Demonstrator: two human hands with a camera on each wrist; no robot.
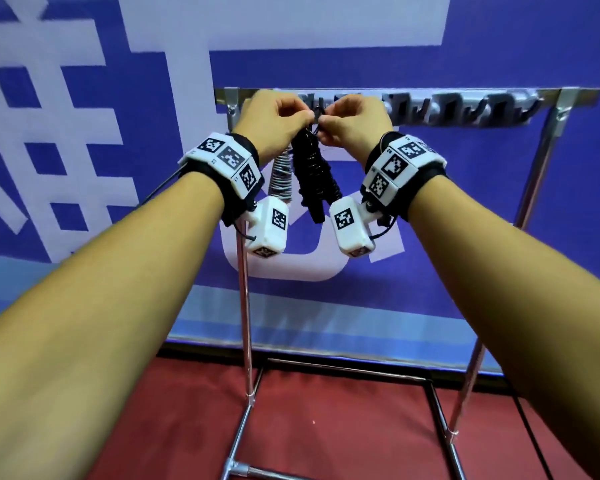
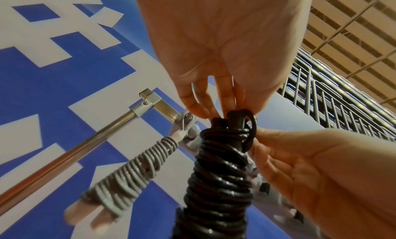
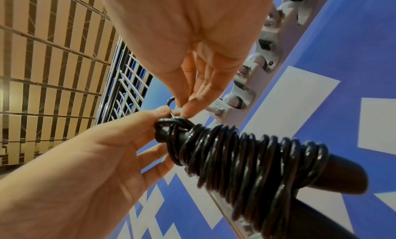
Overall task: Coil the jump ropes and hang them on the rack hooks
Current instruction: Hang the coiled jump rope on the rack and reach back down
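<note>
Head view: both hands, left [image 1: 274, 123] and right [image 1: 354, 121], pinch the glossy black coiled rope's [image 1: 312, 168] top loop beside a grey-wrapped bundle [image 1: 280, 180].

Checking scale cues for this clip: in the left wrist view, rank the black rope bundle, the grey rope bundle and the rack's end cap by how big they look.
1. Black rope, though it hangs nearest the camera.
2. Grey rope.
3. End cap, clearly smallest.

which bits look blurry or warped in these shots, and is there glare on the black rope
Head view: wide-angle bending bows the rack's hook rail. Left wrist view: the grey coiled rope smears soft at its lower handles, while the black coiled rope shows small white glints. Right wrist view: similar glints run along its coils, and the left hand looms oversized.
</note>
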